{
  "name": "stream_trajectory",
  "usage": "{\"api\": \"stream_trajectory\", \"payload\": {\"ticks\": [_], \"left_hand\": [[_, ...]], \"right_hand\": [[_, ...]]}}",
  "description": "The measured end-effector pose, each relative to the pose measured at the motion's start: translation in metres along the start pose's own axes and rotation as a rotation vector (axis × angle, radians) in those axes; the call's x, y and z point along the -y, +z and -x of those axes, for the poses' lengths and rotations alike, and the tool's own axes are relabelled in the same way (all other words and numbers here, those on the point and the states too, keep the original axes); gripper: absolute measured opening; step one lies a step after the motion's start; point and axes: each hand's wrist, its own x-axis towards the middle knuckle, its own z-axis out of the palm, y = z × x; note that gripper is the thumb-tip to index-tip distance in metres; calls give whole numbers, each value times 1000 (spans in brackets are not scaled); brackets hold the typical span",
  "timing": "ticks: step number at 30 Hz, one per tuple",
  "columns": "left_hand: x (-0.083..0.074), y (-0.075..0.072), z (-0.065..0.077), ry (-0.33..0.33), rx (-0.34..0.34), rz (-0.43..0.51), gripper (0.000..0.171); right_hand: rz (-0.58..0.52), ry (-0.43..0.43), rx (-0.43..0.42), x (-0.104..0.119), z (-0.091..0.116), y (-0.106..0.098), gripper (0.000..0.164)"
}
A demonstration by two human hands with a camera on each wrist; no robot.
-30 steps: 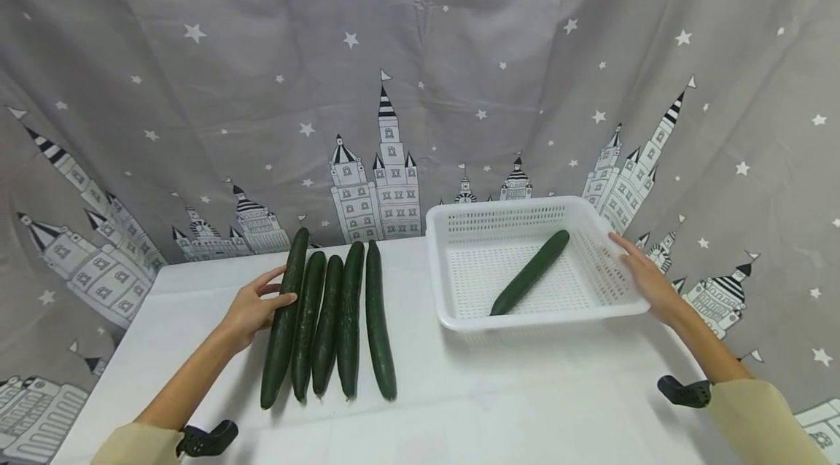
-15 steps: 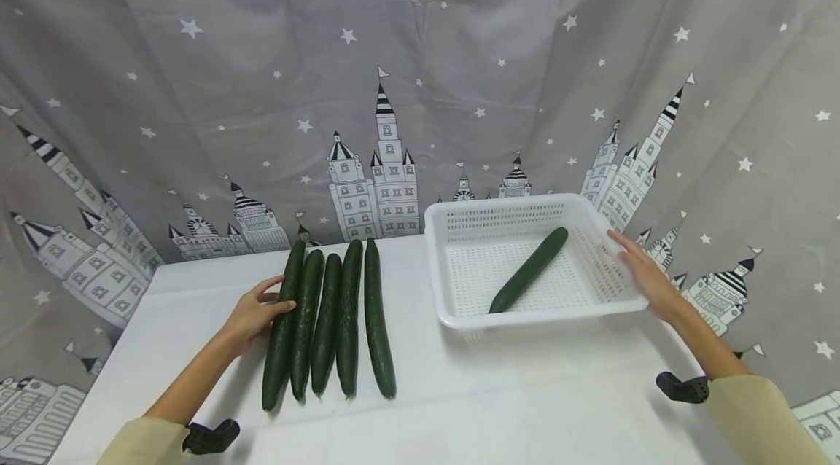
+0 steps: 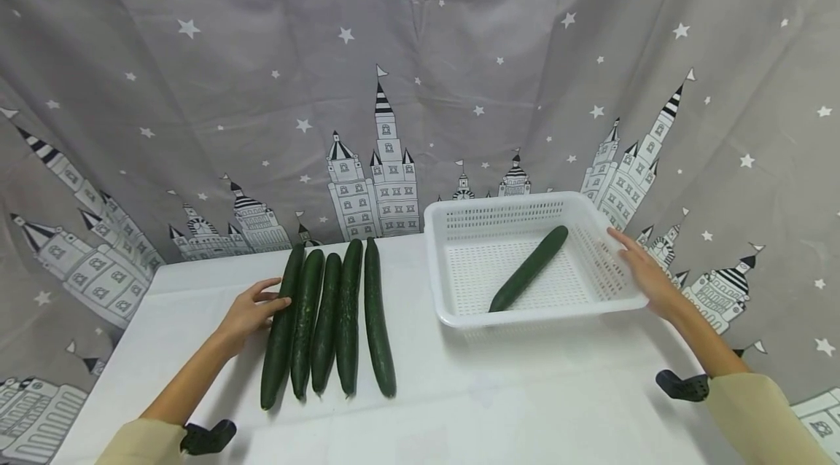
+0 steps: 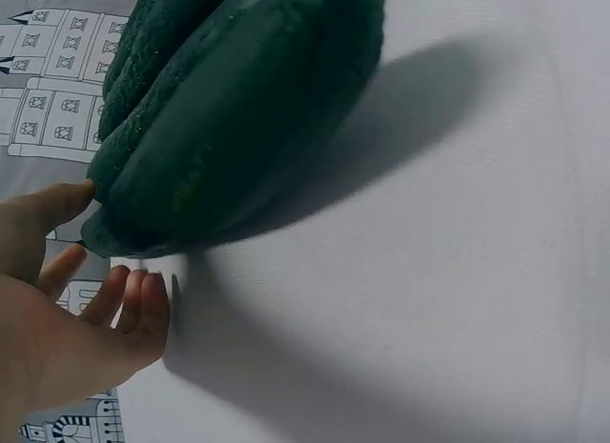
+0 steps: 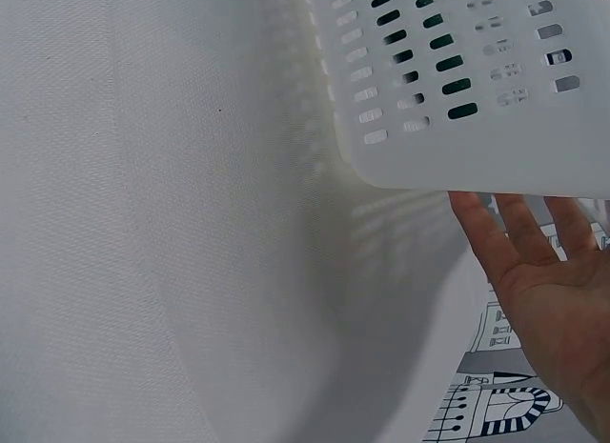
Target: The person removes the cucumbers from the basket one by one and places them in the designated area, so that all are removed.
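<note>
Several dark green cucumbers lie side by side on the table at the left. Over the leftmost cucumber my left hand reaches from its left side, thumb tip against it. In the left wrist view the fingers of that hand are loosely bent and stand apart from the cucumber. To the right is a white perforated plastic basket with one cucumber lying diagonally in it. My right hand touches the basket's right rim, its fingers extended up to the rim from outside.
A white cloth covers the table. Close behind it hangs a grey curtain printed with castles and stars. Dark wrist-worn devices sit on both forearms.
The leftmost cucumber's far end has come down, and it now lies beside the others. My left hand has lowered with it and its grip has loosened. The right hand stays at the basket.
</note>
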Motion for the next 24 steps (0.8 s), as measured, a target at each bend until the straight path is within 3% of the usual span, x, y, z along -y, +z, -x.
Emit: {"api": "stream_trajectory", "payload": {"ticks": [5,10,15,24], "left_hand": [[-13,-5,0,46,-19,-17,69],[-49,-1,3,190,-25,14,67],[-100,18,6,368,40,31,60],[-174,68,6,472,193,121,56]], "right_hand": [[-19,-1,8,0,0,0,53],[-11,-5,13,1,0,0,53],[-24,-16,22,1,-2,1,54],[-23,-17,31,2,0,-1,54]]}}
